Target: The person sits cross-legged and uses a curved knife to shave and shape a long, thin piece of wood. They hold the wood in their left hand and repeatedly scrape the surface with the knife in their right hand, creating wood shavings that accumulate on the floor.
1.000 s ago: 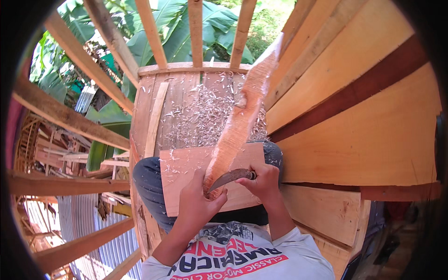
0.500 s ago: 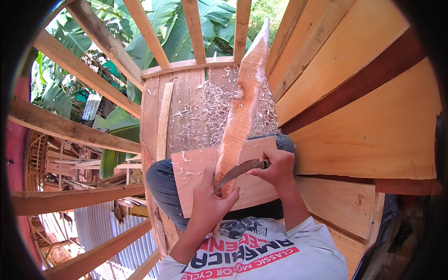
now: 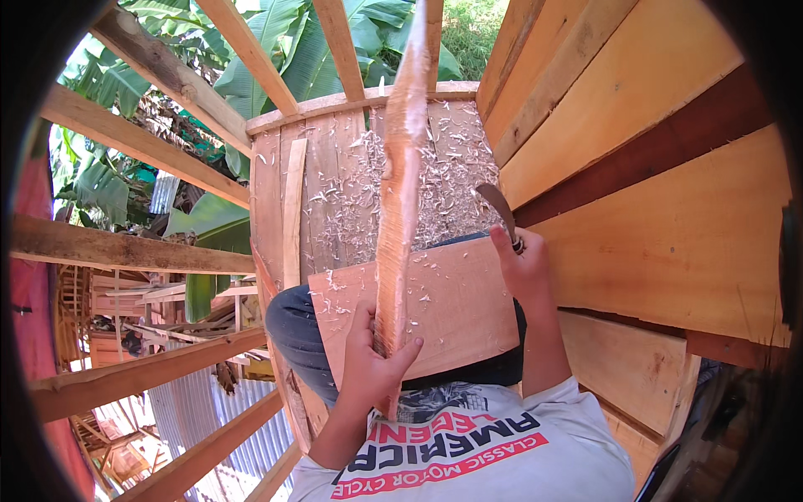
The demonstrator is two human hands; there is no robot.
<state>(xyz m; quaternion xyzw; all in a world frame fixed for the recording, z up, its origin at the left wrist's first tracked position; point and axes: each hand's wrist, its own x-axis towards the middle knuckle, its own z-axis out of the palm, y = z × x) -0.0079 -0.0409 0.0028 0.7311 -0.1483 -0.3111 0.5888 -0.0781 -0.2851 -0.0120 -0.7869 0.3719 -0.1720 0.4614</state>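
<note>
My left hand [image 3: 374, 356] grips the lower end of a long, roughly cut piece of wood [image 3: 399, 201]. The piece stands up away from me, tapers to a point at the far end, and shows a narrow edge. In my right hand [image 3: 527, 258], off to the right, is a curved knife [image 3: 495, 203], its dark blade pointing up and left, apart from the wood. Across my lap lies a flat wooden board [image 3: 460, 301] with a few shavings on it.
Wood shavings [image 3: 351, 209] litter the plank floor [image 3: 272, 201] ahead. A loose wooden strip [image 3: 294, 213] lies at its left. Wooden slats [image 3: 134, 243] fence the left and far sides, with banana leaves beyond. A plank wall [image 3: 652, 226] rises on the right.
My right hand has drawn the knife off the wood and moved right, blade now turned upward. My left hand has rolled the piece onto its edge and swung its far end left.
</note>
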